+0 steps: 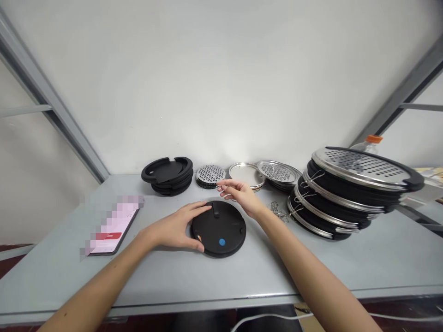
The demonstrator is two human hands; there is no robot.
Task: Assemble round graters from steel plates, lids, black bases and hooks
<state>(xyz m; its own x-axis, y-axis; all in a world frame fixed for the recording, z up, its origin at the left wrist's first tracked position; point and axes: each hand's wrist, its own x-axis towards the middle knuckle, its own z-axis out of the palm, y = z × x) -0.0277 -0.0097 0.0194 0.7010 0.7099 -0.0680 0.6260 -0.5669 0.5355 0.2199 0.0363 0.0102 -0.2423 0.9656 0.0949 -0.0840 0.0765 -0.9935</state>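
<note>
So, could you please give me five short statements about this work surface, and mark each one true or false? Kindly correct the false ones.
1. The left hand touches the black disc. True.
2. A green dot marks the disc. False: the dot is blue.
3. The right hand holds a thin wire piece. True.
4. A phone lies to the right of the disc. False: the phone lies to its left.
5. An orange cap shows behind the tall stack. True.
</note>
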